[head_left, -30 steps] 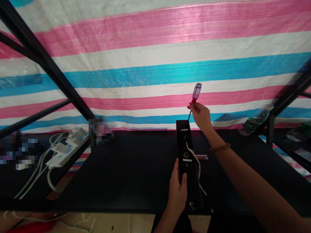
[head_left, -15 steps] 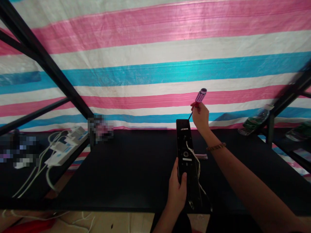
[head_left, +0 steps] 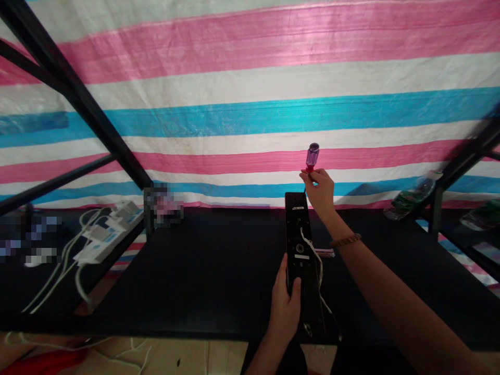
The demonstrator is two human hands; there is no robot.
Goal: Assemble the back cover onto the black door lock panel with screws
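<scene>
A long black panel [head_left: 292,224], narrow with screw holes, a round fitting and a white label, is held tilted up from the table. My left hand [head_left: 286,307] is closed around its lower left edge, thumb on the face. My right hand [head_left: 321,192] pinches a screwdriver [head_left: 312,156] with a clear purple handle and red collar. Its thin shaft points down to the panel's upper right corner; whether the tip touches is hard to see. A white cable [head_left: 308,240] comes out of the panel's face and runs down its right side. Behind it lies a small pinkish bundle [head_left: 325,253].
The black table [head_left: 195,281] has dark metal frame bars [head_left: 94,120] at its sides. A white power strip [head_left: 105,237] with plugs and cords is on the left. A plastic bottle [head_left: 414,195] leans at the back right. Striped sheeting [head_left: 250,114] hangs behind.
My right hand has shifted slightly left, and the screwdriver now stands more upright over the panel's corner. My left hand keeps the panel in nearly the same place.
</scene>
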